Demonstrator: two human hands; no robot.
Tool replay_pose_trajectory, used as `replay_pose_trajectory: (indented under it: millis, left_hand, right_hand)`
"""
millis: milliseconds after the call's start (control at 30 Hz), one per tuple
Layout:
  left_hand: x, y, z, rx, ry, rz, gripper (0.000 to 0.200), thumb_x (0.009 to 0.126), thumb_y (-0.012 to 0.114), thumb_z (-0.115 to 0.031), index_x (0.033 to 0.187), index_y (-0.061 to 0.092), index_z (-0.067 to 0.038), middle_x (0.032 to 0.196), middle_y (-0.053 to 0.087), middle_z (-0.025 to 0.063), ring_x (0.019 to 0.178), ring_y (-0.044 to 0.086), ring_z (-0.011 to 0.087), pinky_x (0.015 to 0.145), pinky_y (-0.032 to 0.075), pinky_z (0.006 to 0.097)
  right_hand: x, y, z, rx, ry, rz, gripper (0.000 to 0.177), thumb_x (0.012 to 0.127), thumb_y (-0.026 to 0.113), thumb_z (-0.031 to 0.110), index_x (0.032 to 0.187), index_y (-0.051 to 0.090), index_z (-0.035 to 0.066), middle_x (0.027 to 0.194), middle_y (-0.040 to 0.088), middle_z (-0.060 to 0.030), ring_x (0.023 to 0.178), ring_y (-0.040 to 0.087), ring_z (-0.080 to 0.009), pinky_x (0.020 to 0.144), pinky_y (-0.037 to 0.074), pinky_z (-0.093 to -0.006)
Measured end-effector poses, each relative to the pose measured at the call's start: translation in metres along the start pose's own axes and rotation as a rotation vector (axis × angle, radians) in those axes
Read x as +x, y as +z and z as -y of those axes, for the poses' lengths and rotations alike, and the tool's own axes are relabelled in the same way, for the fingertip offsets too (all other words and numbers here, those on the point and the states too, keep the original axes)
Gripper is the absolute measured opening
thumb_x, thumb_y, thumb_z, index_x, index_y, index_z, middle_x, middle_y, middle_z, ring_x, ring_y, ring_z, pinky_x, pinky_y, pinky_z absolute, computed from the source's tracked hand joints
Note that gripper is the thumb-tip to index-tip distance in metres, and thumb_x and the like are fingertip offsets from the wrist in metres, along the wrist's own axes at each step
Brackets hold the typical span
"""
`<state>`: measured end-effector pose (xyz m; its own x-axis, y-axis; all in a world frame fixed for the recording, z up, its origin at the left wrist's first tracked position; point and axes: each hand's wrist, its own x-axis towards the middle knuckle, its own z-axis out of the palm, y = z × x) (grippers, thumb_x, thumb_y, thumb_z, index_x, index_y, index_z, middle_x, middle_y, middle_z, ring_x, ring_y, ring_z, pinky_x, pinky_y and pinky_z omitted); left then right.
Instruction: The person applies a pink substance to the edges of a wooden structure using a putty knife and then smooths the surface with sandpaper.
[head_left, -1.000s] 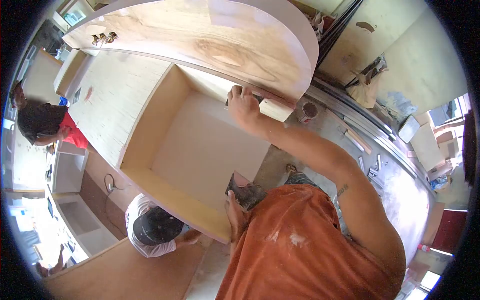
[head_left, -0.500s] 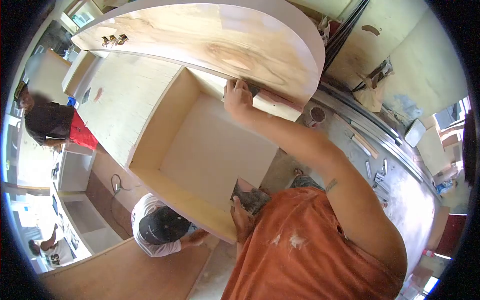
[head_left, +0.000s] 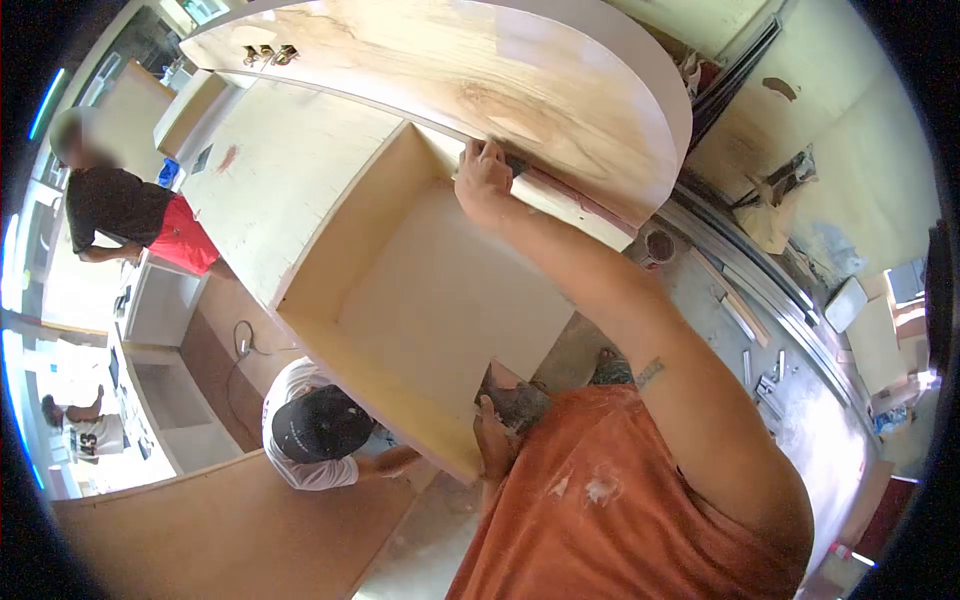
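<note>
Along the edge where an open cabinet box (head_left: 360,220) meets a tall rounded wooden panel (head_left: 420,60), my right hand (head_left: 484,178) is closed on a small dark flat piece (head_left: 516,165), mostly hidden by the fingers. A reddish-brown strip (head_left: 580,197) runs along the panel's lower edge, to the right of that hand. Low against my orange shirt, my left hand (head_left: 494,440) grips a dark, smeared flat plate (head_left: 520,404) with a pinkish patch at its top. The plate is over the box's near end, and its far side is hidden by the shirt.
A co-worker in a black cap (head_left: 322,424) crouches beside the box. Another person in red shorts (head_left: 185,237) stands at the far left, and a third person (head_left: 92,425) is farther off. On the floor at right are a bucket (head_left: 658,247) and metal bars (head_left: 765,262).
The view has shifted, so the cabinet and panel sit farther right and slightly higher. My right hand stays at the panel edge, still holding the dark piece; my left keeps the plate.
</note>
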<state>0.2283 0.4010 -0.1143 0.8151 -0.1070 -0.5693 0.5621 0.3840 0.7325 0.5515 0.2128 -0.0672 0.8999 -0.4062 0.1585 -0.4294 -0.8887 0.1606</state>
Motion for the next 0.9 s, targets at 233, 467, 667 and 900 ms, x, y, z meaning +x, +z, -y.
replay_pose_trajectory:
  millis: [233, 467, 667, 900]
  left_hand:
    - [0.014, -0.04, 0.035, 0.022, -0.013, -0.065, 0.054, 0.099, 0.042, -0.04, 0.12, 0.048, 0.009, 0.111, 0.055, 0.0172, 0.102, 0.053, 0.0281, 0.088, 0.043, 0.0408]
    - [-0.002, -0.024, 0.024, -0.152, 0.061, -0.053, 0.049, 0.094, 0.056, -0.035, 0.123, 0.046, 0.004, 0.115, 0.053, 0.0161, 0.104, 0.052, 0.0296, 0.095, 0.04, 0.0412]
    - [0.005, 0.0, 0.007, -0.587, -0.06, -0.048, 0.049, 0.096, 0.048, -0.04, 0.128, 0.043, -0.004, 0.123, 0.052, 0.0116, 0.111, 0.052, 0.0268, 0.095, 0.043, 0.0429]
    - [0.052, 0.021, 0.0, -0.713, 0.031, 0.034, 0.04, 0.094, 0.049, -0.039, 0.117, 0.054, -0.006, 0.1, 0.065, 0.0058, 0.082, 0.065, 0.0194, 0.065, 0.057, 0.0332]
  right_hand:
    - [0.012, -0.01, 0.003, -0.039, -0.088, -0.086, 0.056, 0.091, 0.053, 0.043, 0.122, 0.052, -0.003, 0.112, 0.047, -0.0148, 0.1, 0.046, -0.029, 0.034, 0.048, -0.0319]
    - [0.006, -0.01, 0.019, -0.033, -0.146, -0.013, 0.055, 0.091, 0.052, 0.043, 0.123, 0.051, -0.003, 0.115, 0.045, -0.0118, 0.099, 0.046, -0.0305, 0.031, 0.046, -0.032]
    - [0.009, -0.01, 0.03, -0.137, -0.092, -0.021, 0.046, 0.092, 0.054, 0.04, 0.115, 0.055, 0.001, 0.114, 0.05, -0.0106, 0.1, 0.051, -0.0334, 0.054, 0.055, -0.0318]
    - [-0.114, -0.07, -0.063, 0.893, -0.628, 0.017, 0.04, 0.084, 0.054, 0.011, 0.123, 0.051, 0.005, 0.124, 0.048, -0.0196, 0.117, 0.046, -0.0362, 0.097, 0.042, -0.0449]
